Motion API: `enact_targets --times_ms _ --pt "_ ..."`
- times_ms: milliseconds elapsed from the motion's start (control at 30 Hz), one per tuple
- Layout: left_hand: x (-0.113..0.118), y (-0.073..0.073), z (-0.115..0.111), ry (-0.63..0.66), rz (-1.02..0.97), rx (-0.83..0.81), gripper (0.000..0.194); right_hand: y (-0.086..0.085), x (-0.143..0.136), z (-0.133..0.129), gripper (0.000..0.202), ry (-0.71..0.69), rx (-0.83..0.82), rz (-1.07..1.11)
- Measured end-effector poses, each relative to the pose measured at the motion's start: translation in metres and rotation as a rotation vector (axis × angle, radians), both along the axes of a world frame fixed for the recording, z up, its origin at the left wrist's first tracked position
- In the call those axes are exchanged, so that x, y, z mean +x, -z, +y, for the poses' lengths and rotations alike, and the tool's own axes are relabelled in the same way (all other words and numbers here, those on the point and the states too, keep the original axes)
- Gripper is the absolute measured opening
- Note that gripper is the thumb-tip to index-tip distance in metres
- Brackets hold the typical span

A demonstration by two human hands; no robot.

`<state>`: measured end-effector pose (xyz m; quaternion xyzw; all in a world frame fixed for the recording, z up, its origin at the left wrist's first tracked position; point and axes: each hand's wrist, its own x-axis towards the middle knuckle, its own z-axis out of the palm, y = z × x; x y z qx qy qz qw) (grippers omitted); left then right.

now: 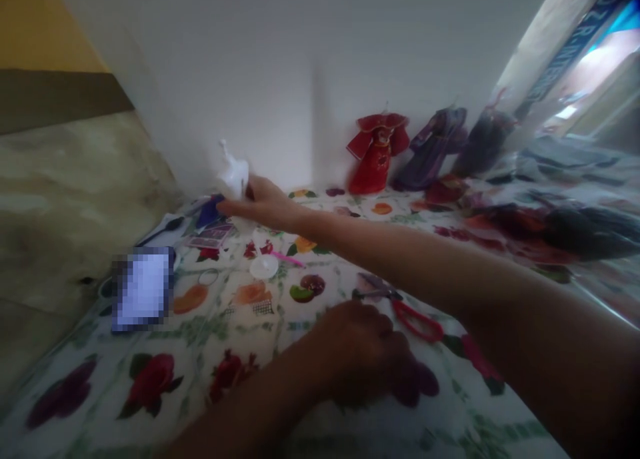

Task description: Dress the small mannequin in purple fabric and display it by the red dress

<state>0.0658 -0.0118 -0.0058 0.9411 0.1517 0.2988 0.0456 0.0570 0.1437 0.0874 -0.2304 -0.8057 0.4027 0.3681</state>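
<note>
My right hand (267,202) reaches across to the far left, its fingers closed around a white bottle (234,178) with a narrow tip. Close by that hand lies a dark blue item (209,212). My left hand (360,349) rests low over the middle of the table with curled fingers. Whatever it may hold is hidden beneath it. Just beyond its knuckles are scissors with red handles (419,322). A white round piece (264,266) and a thin pink stick (287,257) lie between the two hands.
Against the white wall (270,66) stand a small red dress (377,152) and a purple one (433,149). Clear plastic with dark items (590,229) covers the right side. A phone (143,289) lies on the fruit-patterned tablecloth (200,339) at left.
</note>
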Motion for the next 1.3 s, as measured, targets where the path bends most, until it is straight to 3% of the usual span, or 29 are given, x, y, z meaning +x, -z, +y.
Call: enact_targets --times_ms 133,267,567,800,1100,1200,1300 --pt "0.001 0.0 -0.001 0.052 0.003 0.019 0.02 -0.019 0.019 -0.01 0.031 -0.048 0.024 0.151" --pt "0.003 0.002 -0.001 0.009 0.004 0.041 0.022 -0.029 0.048 -0.014 0.033 0.071 0.025 0.195" --pt "0.006 0.004 -0.003 -0.025 0.053 0.065 0.027 -0.006 0.108 -0.003 0.019 0.343 0.014 0.339" --pt "-0.004 0.005 0.012 -0.14 0.111 0.065 0.026 -0.005 0.16 -0.031 0.009 0.4 0.03 0.523" --pt "0.0 0.01 0.016 -0.358 0.115 -0.059 0.029 0.014 0.202 -0.06 0.011 0.612 0.082 0.616" --pt "-0.008 0.004 0.023 -0.416 0.04 -0.1 0.03 0.018 0.208 -0.059 0.012 0.589 0.133 0.593" --pt "-0.022 -0.011 0.036 -0.554 -0.225 -0.234 0.031 0.018 0.211 -0.059 0.014 0.563 0.122 0.598"
